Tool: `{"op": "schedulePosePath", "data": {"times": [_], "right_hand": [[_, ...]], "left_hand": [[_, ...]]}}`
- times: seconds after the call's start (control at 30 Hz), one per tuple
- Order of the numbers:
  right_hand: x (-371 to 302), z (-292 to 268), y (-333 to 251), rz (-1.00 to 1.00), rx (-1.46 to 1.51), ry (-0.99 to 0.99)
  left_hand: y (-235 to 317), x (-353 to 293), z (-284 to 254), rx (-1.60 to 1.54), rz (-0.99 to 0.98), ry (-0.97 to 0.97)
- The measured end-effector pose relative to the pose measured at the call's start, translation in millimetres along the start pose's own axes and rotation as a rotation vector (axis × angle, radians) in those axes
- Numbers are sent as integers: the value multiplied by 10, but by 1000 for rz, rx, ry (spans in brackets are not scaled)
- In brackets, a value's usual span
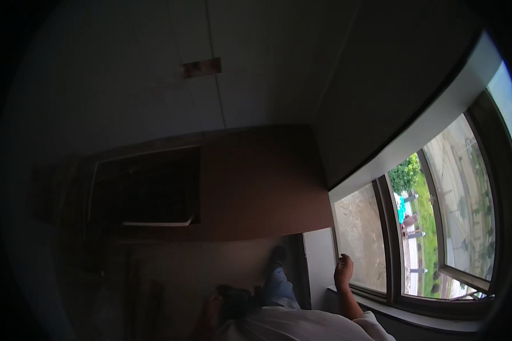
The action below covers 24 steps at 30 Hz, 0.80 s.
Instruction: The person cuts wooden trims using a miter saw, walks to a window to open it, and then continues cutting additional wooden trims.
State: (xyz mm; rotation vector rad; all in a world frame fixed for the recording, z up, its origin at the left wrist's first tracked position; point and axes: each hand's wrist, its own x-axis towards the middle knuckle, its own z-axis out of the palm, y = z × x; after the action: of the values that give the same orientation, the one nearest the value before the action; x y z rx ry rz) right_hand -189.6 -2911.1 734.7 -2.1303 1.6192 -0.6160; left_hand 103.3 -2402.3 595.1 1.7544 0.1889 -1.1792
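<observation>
My right hand [343,270] is at the lower right, beside the pale edge of the window opening. Its fingers curl in loosely, and nothing shows in them. Whether it touches the window edge I cannot tell. In deep shadow at the lower middle is my left hand [213,308], next to a black object [233,301] whose kind is too dark to make out. The fingers of that hand are lost in the dark. Between the hands, one leg in blue jeans [279,288] ends in a dark shoe [277,257].
Ahead runs a brown countertop [261,182] with a dark rectangular opening [145,184] at its left. A dim wall behind it bears a small brownish plate [202,67]. To the right, a framed window [388,238] with an open sash [458,199] looks onto greenery outside.
</observation>
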Motion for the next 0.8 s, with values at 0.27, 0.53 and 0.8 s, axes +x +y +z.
{"op": "schedulePosePath", "data": {"times": [0.27, 0.53, 0.8], "right_hand": [[-2060, 1386, -329, -133, -311, -1325], [-1441, 2672, -3040, -195, -80, -1436], [-2631, 4532, -5077, -463, -483, -1834]], "left_hand": [[-1249, -943, -1616, 610, 595, 412], [-3397, -1728, -2204, 460, 195, 945], [-2833, -1487, -1832, -41, -309, 974]]}}
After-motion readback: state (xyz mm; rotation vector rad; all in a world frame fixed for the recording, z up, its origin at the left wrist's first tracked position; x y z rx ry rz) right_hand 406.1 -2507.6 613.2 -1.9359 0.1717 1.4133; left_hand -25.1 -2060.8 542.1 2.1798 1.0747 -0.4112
